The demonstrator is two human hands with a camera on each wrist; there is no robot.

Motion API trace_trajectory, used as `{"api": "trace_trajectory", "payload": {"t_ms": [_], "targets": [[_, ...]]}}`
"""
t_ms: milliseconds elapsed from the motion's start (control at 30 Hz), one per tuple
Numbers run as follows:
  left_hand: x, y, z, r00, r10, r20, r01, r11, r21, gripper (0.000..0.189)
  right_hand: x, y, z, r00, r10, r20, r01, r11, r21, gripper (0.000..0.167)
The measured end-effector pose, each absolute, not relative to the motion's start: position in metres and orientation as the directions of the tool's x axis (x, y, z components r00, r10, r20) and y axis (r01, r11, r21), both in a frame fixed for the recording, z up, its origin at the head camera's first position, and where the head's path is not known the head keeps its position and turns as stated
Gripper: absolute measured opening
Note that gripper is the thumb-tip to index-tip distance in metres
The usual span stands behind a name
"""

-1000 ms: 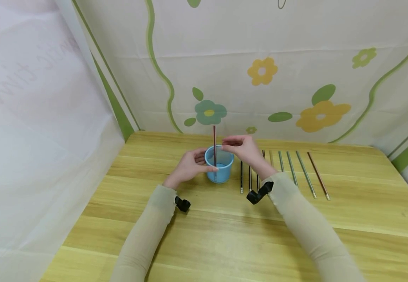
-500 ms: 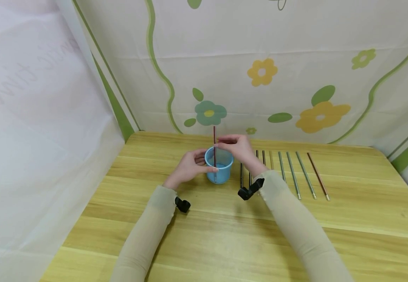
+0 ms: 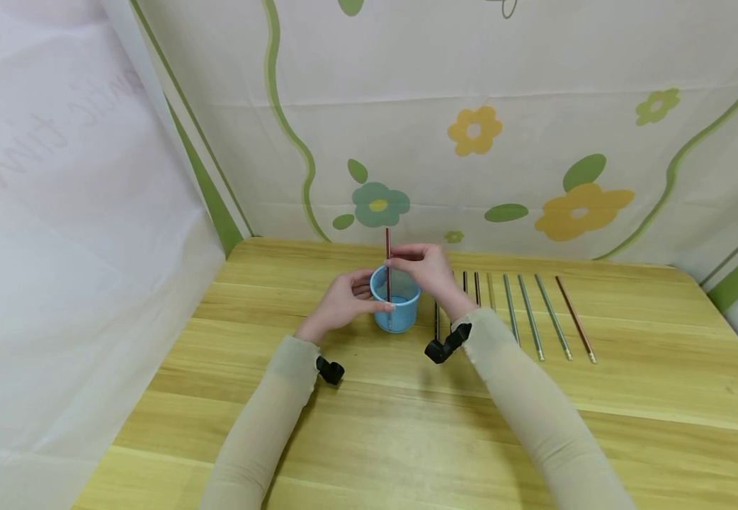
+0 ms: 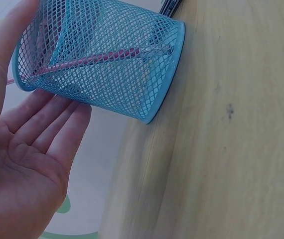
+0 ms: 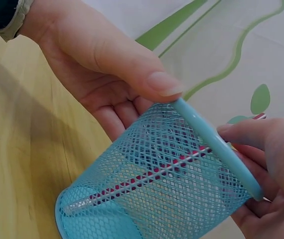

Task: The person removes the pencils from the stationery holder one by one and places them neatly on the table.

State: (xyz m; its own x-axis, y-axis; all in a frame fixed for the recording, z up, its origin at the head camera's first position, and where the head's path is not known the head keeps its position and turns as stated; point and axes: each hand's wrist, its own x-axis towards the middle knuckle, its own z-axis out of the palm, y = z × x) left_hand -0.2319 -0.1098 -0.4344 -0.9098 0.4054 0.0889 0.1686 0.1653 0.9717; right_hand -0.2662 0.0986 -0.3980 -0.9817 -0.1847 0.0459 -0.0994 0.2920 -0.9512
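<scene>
A blue mesh pencil cup [image 3: 405,315] stands upright on the table. My left hand [image 3: 342,303] holds it from the left; in the right wrist view the thumb [image 5: 162,87] lies on the rim and the other fingers go behind the cup. A dark red pencil [image 3: 389,244] stands in the cup, its silvery end near the bottom, as the left wrist view shows through the mesh [image 4: 107,74]. Above the rim, my right hand [image 3: 431,269] pinches the pencil between thumb and fingers. The right fingertips are partly hidden behind the rim in the right wrist view.
To the right of the cup, several pencils lie in a row: black ones [image 3: 436,319], a tan one [image 3: 489,287], grey-green ones [image 3: 530,319] and a reddish one [image 3: 576,319]. My right forearm covers part of them. A flowered curtain [image 3: 407,127] hangs behind the wooden table [image 3: 369,439].
My right hand has moved left from beside the rim to the pencil and now pinches it. The left hand, the cup and the pencil have stayed nearly in place.
</scene>
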Motion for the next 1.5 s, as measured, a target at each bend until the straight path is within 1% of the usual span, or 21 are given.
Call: {"api": "trace_trajectory", "payload": {"t_ms": [333, 700, 933, 1100, 1500], "targets": [[-0.232, -0.109, -0.434, -0.912, 0.402, 0.083, 0.161, 0.165, 0.973, 0.073, -0.266, 0.097, -0.399, -0.984, -0.166, 0.06, -0.101, 0.253, -0.962, 0.03], [-0.235, -0.11, -0.44, -0.904, 0.417, 0.094, 0.168, 0.144, 0.975, 0.074, -0.267, 0.099, -0.399, -0.984, -0.157, 0.08, -0.114, 0.223, -0.968, 0.03], [-0.22, -0.108, -0.413, -0.898, 0.435, 0.067, 0.131, 0.118, 0.984, 0.071, -0.265, 0.101, -0.395, -0.987, -0.14, 0.085, -0.112, 0.196, -0.974, 0.032], [-0.221, -0.108, -0.414, -0.895, 0.44, 0.077, 0.139, 0.11, 0.984, 0.071, -0.264, 0.102, -0.388, -0.99, -0.114, 0.084, -0.105, 0.201, -0.974, 0.033], [-0.223, -0.108, -0.416, -0.893, 0.443, 0.077, 0.134, 0.098, 0.986, 0.07, -0.264, 0.105, -0.377, -0.989, -0.057, 0.135, -0.142, 0.135, -0.981, 0.036]]}}
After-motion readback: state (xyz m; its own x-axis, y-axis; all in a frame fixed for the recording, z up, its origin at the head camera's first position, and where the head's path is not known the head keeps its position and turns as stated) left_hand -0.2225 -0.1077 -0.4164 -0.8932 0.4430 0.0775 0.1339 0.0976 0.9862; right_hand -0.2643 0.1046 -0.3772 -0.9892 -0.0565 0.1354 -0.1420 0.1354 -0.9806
